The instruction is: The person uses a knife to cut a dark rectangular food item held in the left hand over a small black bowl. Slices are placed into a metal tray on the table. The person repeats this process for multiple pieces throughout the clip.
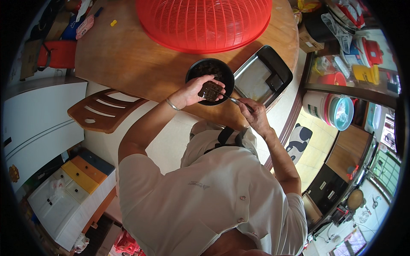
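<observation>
My left hand (194, 92) is palm up over a round black bowl (191, 69). On its palm and fingers rests a glossy dark brown block of jelly (209, 91), scored with cut lines. Dark pieces (206, 68) lie inside the bowl, partly hidden by the hand. In my right hand (255, 116) is the handle of a knife (235, 100); its thin blade reaches across the block. To the right of the bowl stands a rectangular metal tray (254, 76), with more of the dark jelly (273, 82) along its far and right side.
A red mesh food cover (205, 25) sits on the wooden table (125, 57) beyond the bowl. A small yellow object (113, 23) lies at the table's far left. A wooden chair (107, 110) is tucked near its left edge. Buckets (326, 108) stand on the right.
</observation>
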Demonstrator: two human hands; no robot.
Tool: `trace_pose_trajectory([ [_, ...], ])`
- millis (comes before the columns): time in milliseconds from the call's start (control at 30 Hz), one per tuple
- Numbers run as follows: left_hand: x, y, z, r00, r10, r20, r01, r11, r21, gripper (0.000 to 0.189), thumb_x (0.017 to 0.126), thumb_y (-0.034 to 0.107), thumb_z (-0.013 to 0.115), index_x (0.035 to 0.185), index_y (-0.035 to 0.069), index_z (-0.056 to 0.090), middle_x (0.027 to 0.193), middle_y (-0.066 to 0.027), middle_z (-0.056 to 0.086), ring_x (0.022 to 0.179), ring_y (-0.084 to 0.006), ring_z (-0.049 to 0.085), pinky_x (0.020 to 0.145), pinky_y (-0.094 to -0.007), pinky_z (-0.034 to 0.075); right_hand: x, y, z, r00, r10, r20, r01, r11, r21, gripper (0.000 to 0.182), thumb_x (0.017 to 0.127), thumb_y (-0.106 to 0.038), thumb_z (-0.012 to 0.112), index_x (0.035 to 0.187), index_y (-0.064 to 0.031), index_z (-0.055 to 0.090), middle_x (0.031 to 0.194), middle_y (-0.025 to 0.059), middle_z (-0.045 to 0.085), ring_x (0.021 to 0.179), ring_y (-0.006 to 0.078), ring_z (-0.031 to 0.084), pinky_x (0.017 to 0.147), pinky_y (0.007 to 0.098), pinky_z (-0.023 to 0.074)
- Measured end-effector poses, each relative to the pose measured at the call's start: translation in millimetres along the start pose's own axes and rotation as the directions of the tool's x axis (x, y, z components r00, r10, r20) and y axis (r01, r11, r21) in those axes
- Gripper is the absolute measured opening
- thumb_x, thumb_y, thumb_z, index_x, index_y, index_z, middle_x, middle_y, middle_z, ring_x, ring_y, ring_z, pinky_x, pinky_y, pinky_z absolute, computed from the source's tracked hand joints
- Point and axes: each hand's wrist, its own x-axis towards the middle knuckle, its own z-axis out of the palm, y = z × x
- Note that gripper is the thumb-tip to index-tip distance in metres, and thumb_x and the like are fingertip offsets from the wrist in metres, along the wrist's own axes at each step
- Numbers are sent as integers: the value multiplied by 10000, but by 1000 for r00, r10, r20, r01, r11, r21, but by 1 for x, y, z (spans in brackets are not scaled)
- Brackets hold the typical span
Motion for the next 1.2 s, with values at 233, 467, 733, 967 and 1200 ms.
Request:
trace_pose_trajectory([
  [233,0,1,-16,994,94,-62,-96,995,-37,477,1030,376,425,1149,-37,633,1065,-173,703,940,-299,701,846,-407,572,-6,-1,-8,998,65,4,-64,995,-80,271,972,-208,609,1095,24,675,867,155,686,727,239,664,673,335,531],
  [467,3,2,-11,991,90,-101,-91,996,-10,489,1037,391,417,1141,-32,639,1049,-164,704,952,-281,698,843,-415,575,-4,-18,-8,1000,0,-11,0,1000,5,242,953,-177,624,1096,12,676,874,147,684,705,233,660,660,343,541],
  [733,-6,-4,11,997,27,-66,-30,998,-49,488,1035,369,419,1121,-57,641,1059,-188,695,973,-321,688,896,-443,556,4,-21,-2,999,-41,5,41,999,-14,228,947,-163,625,1101,-3,678,925,162,695,770,284,691,679,357,547],
  [967,-12,-4,12,1000,-1,-28,-1,999,-46,451,1031,339,434,1071,-60,641,966,-183,694,909,-322,694,846,-430,573,-1,-3,2,998,-60,-17,60,998,22,249,977,-168,609,1103,38,668,911,141,678,739,202,629,677,314,517],
  [1200,-14,7,5,988,115,-104,-87,968,236,526,1035,432,424,1052,-31,672,948,-150,693,935,-252,684,860,-359,550,-11,4,-2,998,49,-48,-48,999,17,266,984,-218,599,1107,6,673,883,145,690,745,227,661,688,336,534],
])
